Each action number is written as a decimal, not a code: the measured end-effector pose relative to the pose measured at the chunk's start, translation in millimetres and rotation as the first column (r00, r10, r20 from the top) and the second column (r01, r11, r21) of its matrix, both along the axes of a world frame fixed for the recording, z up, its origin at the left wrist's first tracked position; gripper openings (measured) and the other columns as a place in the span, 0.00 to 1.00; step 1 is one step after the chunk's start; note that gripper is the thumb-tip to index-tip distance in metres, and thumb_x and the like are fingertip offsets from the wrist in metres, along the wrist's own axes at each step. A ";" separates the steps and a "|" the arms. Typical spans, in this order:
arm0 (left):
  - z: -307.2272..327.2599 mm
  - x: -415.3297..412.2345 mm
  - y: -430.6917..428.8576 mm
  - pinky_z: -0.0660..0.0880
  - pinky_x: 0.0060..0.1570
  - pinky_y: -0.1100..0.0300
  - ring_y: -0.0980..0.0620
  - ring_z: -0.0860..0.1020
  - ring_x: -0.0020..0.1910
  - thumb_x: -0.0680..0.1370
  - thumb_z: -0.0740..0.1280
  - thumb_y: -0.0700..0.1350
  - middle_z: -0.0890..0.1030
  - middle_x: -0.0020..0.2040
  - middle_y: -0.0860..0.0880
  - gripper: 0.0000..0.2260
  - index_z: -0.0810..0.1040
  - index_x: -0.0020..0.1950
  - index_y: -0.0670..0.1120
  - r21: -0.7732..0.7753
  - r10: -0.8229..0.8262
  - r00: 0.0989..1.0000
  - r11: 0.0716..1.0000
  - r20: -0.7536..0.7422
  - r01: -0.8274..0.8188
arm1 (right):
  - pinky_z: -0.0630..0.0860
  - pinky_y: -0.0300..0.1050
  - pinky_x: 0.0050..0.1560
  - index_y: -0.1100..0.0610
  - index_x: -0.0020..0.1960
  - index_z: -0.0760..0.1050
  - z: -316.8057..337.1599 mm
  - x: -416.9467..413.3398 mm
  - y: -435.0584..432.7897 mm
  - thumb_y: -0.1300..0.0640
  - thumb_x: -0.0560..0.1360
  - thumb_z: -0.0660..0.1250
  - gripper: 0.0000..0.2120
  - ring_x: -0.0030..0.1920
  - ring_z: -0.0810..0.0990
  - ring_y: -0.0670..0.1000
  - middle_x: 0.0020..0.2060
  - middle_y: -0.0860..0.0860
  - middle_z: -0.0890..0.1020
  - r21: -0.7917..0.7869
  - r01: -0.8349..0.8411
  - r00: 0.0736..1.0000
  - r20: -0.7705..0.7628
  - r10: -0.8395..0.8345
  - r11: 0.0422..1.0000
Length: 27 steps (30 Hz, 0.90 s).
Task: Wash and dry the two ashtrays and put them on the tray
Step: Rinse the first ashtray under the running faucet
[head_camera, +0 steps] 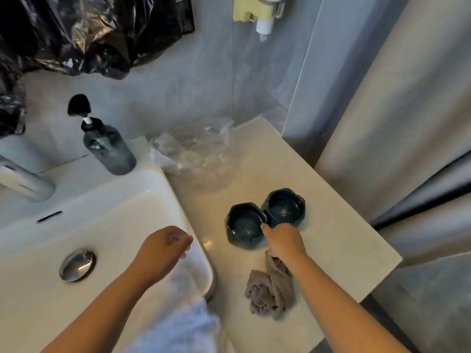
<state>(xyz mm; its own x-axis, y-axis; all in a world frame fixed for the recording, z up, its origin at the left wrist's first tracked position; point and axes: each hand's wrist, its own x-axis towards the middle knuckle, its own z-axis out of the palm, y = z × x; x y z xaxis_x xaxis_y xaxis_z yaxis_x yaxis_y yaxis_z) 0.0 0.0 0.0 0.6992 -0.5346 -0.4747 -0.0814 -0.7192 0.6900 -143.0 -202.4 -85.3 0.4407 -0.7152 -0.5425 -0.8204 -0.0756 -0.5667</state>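
Two ashtrays point(265, 220) sit touching on the tabletop point(331, 238); my right hand point(284, 240) pinches their meeting rims, left hand point(163, 248) loosely curled over the sink point(102, 225).

Both hands forward: left point(163, 247) loosely curled, right point(283, 240) pinching.

Head view, looking down, close over sink point(107, 215)

Grey wall point(198, 80), pale counter point(318, 225), white sink point(122, 220), black plastic sheeting point(89, 34).
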 end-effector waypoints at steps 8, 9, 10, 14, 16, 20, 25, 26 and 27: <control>-11.9 3.4 3.5 0.79 0.51 0.50 0.54 0.83 0.40 0.78 0.65 0.46 0.84 0.43 0.50 0.05 0.80 0.46 0.49 0.014 0.002 1.000 1.000 0.009 -0.002 | 0.76 0.45 0.34 0.59 0.31 0.68 -4.0 11.2 -3.0 0.56 0.80 0.59 0.19 0.24 0.80 0.46 0.31 0.60 0.83 0.032 -0.064 0.997 0.033 0.063 0.997; -12.3 2.3 4.7 0.79 0.51 0.50 0.54 0.83 0.41 0.78 0.65 0.47 0.84 0.44 0.50 0.05 0.79 0.46 0.49 0.010 -0.003 1.000 1.000 0.009 0.003 | 0.76 0.43 0.34 0.59 0.30 0.68 -1.6 10.0 -2.3 0.57 0.80 0.59 0.20 0.24 0.80 0.45 0.30 0.59 0.83 0.034 -0.072 0.997 0.040 0.071 0.997; -10.7 1.4 5.1 0.79 0.51 0.50 0.54 0.83 0.41 0.78 0.65 0.48 0.84 0.44 0.50 0.05 0.79 0.47 0.49 0.007 -0.004 1.000 1.000 0.006 0.004 | 0.76 0.42 0.34 0.59 0.30 0.68 2.2 7.9 -2.3 0.57 0.80 0.59 0.20 0.25 0.80 0.46 0.29 0.58 0.83 0.044 -0.076 0.996 0.041 0.074 0.996; -5.1 -2.6 5.4 0.80 0.53 0.51 0.52 0.82 0.44 0.78 0.64 0.53 0.84 0.46 0.50 0.09 0.79 0.49 0.49 -0.050 0.031 0.999 0.998 -0.034 -0.033 | 0.78 0.44 0.35 0.62 0.29 0.68 32.4 -0.5 1.0 0.60 0.76 0.61 0.17 0.28 0.80 0.48 0.29 0.59 0.83 0.014 -0.179 0.982 0.063 0.178 0.984; 0.5 -6.9 5.0 0.80 0.53 0.52 0.51 0.83 0.46 0.78 0.64 0.54 0.84 0.48 0.49 0.11 0.79 0.50 0.48 -0.108 0.079 0.990 0.990 -0.115 -0.092 | 0.78 0.48 0.37 0.63 0.30 0.69 52.3 -3.0 7.6 0.60 0.76 0.60 0.16 0.30 0.80 0.52 0.31 0.62 0.83 -0.022 -0.225 0.970 0.085 0.226 0.974; 10.0 -14.0 9.4 0.80 0.53 0.50 0.48 0.83 0.48 0.73 0.68 0.61 0.83 0.51 0.48 0.20 0.79 0.54 0.47 -0.206 0.136 0.934 0.955 -0.329 -0.212 | 0.76 0.42 0.34 0.61 0.31 0.68 91.1 -4.3 31.0 0.57 0.78 0.59 0.18 0.26 0.81 0.45 0.24 0.53 0.82 -0.018 -0.287 0.951 0.119 0.287 0.958; 15.7 -17.7 26.9 0.79 0.55 0.44 0.41 0.83 0.51 0.62 0.73 0.63 0.84 0.52 0.44 0.29 0.80 0.57 0.48 -0.296 0.115 0.850 0.906 -0.513 -0.301 | 0.81 0.49 0.42 0.62 0.35 0.73 120.1 3.1 62.9 0.55 0.79 0.60 0.16 0.26 0.82 0.45 0.28 0.56 0.84 0.020 -0.354 0.923 0.167 0.346 0.935; 16.2 -18.1 31.2 0.79 0.55 0.43 0.42 0.83 0.51 0.63 0.73 0.61 0.84 0.52 0.44 0.27 0.79 0.57 0.48 -0.301 0.137 0.856 0.898 -0.499 -0.320 | 0.82 0.49 0.42 0.63 0.36 0.74 123.2 5.7 68.6 0.55 0.79 0.60 0.16 0.26 0.81 0.45 0.29 0.56 0.84 0.025 -0.367 0.918 0.171 0.358 0.930; 16.5 -17.9 36.0 0.79 0.54 0.43 0.43 0.83 0.51 0.66 0.74 0.58 0.84 0.52 0.44 0.24 0.80 0.57 0.48 -0.309 0.165 0.864 0.889 -0.475 -0.340 | 0.82 0.48 0.42 0.63 0.36 0.74 125.5 9.1 73.8 0.55 0.79 0.60 0.17 0.26 0.81 0.45 0.30 0.57 0.84 0.028 -0.381 0.912 0.177 0.371 0.924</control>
